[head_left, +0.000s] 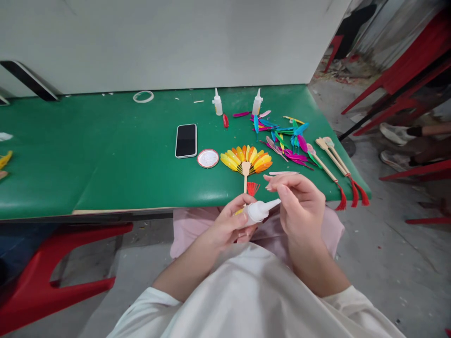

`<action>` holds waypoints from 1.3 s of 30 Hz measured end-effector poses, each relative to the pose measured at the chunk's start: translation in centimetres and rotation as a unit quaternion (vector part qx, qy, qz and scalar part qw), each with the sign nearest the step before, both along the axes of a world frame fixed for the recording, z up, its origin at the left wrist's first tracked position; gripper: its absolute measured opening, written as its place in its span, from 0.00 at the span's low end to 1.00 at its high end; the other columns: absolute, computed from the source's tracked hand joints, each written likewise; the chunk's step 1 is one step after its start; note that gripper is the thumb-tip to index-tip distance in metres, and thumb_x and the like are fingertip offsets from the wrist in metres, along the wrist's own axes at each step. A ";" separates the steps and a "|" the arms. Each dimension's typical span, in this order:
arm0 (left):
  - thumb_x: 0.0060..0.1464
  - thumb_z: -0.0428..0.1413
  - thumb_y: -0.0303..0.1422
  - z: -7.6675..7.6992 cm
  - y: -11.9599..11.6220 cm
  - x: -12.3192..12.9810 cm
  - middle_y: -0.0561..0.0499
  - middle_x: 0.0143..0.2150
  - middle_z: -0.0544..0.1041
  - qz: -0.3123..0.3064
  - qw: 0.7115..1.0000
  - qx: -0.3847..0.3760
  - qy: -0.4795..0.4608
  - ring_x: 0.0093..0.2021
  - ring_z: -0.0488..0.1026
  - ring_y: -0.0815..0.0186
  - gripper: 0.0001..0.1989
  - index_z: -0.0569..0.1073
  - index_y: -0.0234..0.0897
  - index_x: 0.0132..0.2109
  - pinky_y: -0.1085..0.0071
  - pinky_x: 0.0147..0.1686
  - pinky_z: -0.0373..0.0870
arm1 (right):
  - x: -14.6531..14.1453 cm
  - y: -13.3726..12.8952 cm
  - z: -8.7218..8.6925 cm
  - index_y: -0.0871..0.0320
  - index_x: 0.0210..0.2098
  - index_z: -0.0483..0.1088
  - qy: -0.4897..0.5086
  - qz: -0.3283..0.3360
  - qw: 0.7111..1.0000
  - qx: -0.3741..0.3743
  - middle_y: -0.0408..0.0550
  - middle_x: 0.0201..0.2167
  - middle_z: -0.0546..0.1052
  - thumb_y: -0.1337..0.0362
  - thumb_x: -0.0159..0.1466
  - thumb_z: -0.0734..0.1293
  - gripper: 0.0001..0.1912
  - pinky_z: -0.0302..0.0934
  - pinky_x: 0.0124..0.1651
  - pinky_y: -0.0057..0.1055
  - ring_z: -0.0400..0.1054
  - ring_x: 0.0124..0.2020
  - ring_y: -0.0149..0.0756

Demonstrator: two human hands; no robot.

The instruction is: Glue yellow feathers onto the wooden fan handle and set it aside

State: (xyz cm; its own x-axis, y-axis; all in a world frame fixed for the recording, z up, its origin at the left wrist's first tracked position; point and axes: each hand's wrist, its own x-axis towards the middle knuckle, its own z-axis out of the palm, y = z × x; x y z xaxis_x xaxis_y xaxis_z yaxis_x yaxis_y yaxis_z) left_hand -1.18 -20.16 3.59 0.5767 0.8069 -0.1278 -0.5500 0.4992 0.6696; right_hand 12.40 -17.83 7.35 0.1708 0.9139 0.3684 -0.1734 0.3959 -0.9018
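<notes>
My left hand (pixel 227 225) is wrapped around a white glue bottle (pixel 256 212), tilted so its pointed nozzle aims to the right, over my lap. Close to the nozzle tip, my right hand (pixel 305 206) is raised with thumb and fingers pinched; whether something small is between them cannot be seen. Beyond my hands, on the green table (pixel 141 178), lies a fan of yellow and orange feathers (pixel 230 162) on a pale wooden handle (pixel 245 169), with a red tassel (pixel 252 188). A thin pinkish stick (pixel 283 173) lies behind my right fingers.
Loose coloured feathers (pixel 302 143) and tasselled wooden handles (pixel 326 166) lie at right. A phone (pixel 186 141), a round dish (pixel 207 158), a tape ring (pixel 151 97) and two glue bottles (pixel 218 105) are farther back. Red chairs (pixel 70 300) stand beside the table.
</notes>
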 end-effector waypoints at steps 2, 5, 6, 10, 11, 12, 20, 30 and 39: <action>0.44 0.62 0.42 0.3 0.2 -0.5 0.57 0.24 0.67 0.079 0.991 0.069 0.084 0.17 0.56 0.78 0.18 0.67 0.39 0.39 0.82 0.15 0.53 | 0.3 0.0 0.1 0.54 0.29 0.72 -0.009 0.004 1.000 0.001 0.40 0.26 0.72 0.70 0.58 0.65 0.05 0.65 0.46 0.36 0.68 0.33 0.30; 0.41 0.64 0.35 0.9 0.6 -1.5 0.54 0.31 0.72 0.211 0.925 0.204 0.240 0.26 0.67 0.74 0.16 0.70 0.37 0.38 0.79 0.26 0.63 | 1.0 -0.1 0.3 0.53 0.30 0.73 -0.048 0.004 0.999 0.005 0.40 0.27 0.74 0.70 0.58 0.65 0.06 0.64 0.45 0.35 0.69 0.35 0.32; 0.41 0.64 0.34 1.1 0.7 -1.9 0.53 0.33 0.73 0.248 0.892 0.246 0.286 0.30 0.68 0.72 0.16 0.71 0.37 0.39 0.78 0.29 0.64 | 1.2 -0.1 0.4 0.53 0.30 0.73 -0.062 0.003 0.998 0.007 0.41 0.27 0.75 0.70 0.57 0.66 0.06 0.64 0.45 0.36 0.69 0.36 0.33; 0.43 0.63 0.31 2.1 0.6 -2.8 0.52 0.37 0.74 0.318 0.789 0.343 0.398 0.35 0.70 0.68 0.16 0.72 0.40 0.41 0.74 0.36 0.65 | 1.8 -0.4 0.7 0.51 0.33 0.74 -0.124 -0.004 0.992 0.023 0.41 0.30 0.77 0.70 0.57 0.66 0.08 0.62 0.46 0.38 0.70 0.40 0.36; 0.43 0.63 0.30 2.3 0.5 -2.9 0.53 0.37 0.74 0.320 0.777 0.351 0.413 0.36 0.69 0.67 0.15 0.72 0.41 0.41 0.73 0.37 0.65 | 1.9 -0.4 0.8 0.51 0.34 0.74 -0.142 -0.006 0.989 0.033 0.42 0.31 0.77 0.71 0.57 0.66 0.09 0.63 0.46 0.38 0.70 0.40 0.36; 0.44 0.62 0.30 2.4 0.4 -3.0 0.53 0.37 0.74 0.321 0.768 0.357 0.423 0.36 0.69 0.67 0.15 0.72 0.43 0.42 0.73 0.38 0.64 | 1.9 -0.4 0.9 0.50 0.35 0.74 -0.159 -0.008 0.986 0.046 0.42 0.31 0.77 0.71 0.57 0.66 0.10 0.63 0.45 0.38 0.70 0.41 0.37; 0.42 0.64 0.29 2.5 0.0 -3.2 0.52 0.36 0.75 0.307 0.740 0.402 0.443 0.34 0.68 0.66 0.19 0.73 0.45 0.44 0.71 0.37 0.63 | 1.9 -0.4 1.0 0.49 0.40 0.72 -0.302 -0.047 0.936 0.174 0.44 0.34 0.76 0.73 0.55 0.67 0.16 0.65 0.43 0.40 0.70 0.36 0.36; 0.45 0.62 0.27 2.9 0.7 -4.5 0.51 0.39 0.74 0.236 0.672 0.504 0.489 0.37 0.69 0.66 0.22 0.70 0.46 0.48 0.71 0.39 0.64 | 3.5 0.2 1.7 0.53 0.35 0.69 -0.475 0.008 0.857 0.200 0.44 0.32 0.75 0.72 0.58 0.64 0.09 0.62 0.43 0.38 0.68 0.36 0.35; 0.45 0.61 0.33 1.4 1.1 -4.4 0.50 0.38 0.75 0.278 0.766 0.366 0.449 0.37 0.70 0.63 0.17 0.73 0.42 0.45 0.71 0.38 0.64 | 4.1 1.0 -0.5 0.54 0.33 0.69 -0.300 -0.118 0.946 0.041 0.43 0.30 0.75 0.66 0.61 0.62 0.05 0.62 0.43 0.33 0.69 0.36 0.33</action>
State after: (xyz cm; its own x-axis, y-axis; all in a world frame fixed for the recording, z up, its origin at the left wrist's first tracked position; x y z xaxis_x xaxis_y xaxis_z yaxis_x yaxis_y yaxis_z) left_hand -5.60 -19.02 4.98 0.0616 0.9411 0.3324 0.3042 -0.3349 0.8918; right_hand 16.52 -16.79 6.81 0.1044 0.8406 0.5315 0.4613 0.4326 -0.7747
